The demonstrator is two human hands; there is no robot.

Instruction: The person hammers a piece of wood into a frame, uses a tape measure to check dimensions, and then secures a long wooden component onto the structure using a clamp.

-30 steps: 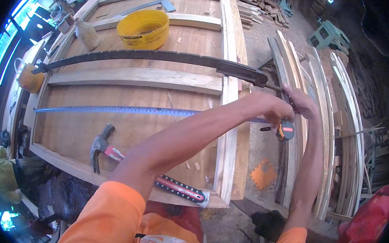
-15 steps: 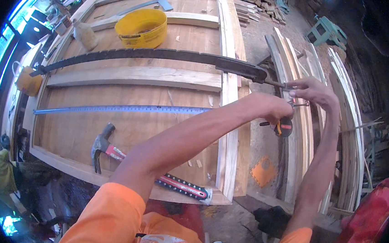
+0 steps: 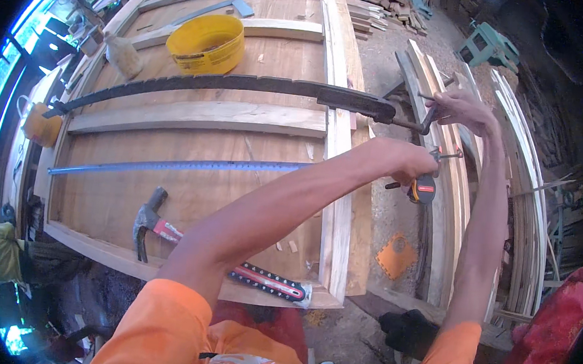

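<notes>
A long dark bar clamp (image 3: 196, 84) lies across the wooden panel frame (image 3: 201, 116), its screw end reaching past the right rail. My right hand (image 3: 471, 113) has its fingers closed on the bent crank handle (image 3: 428, 119) of that clamp. Below it, my left hand (image 3: 415, 163) is closed around a black and yellow tape measure (image 3: 423, 190). The tape's pale blade (image 3: 183, 165) stretches over the panel from the left rail and passes behind my left forearm. A small metal rod with a crosspiece (image 3: 452, 154) juts out beside my left fingers; what it belongs to is hidden.
A claw hammer (image 3: 146, 220) lies across the near rail, partly under my left arm. On the panel stand a yellow tub (image 3: 206, 44) and a pale bottle (image 3: 123, 56). Long timber strips (image 3: 452, 188) lie at the right, with a green stool (image 3: 488, 45) beyond.
The clamp's crank handle has turned, its bend now showing clearly. My right hand has risen slightly with it. The left hand stays nearly in place, still holding the tape measure.
</notes>
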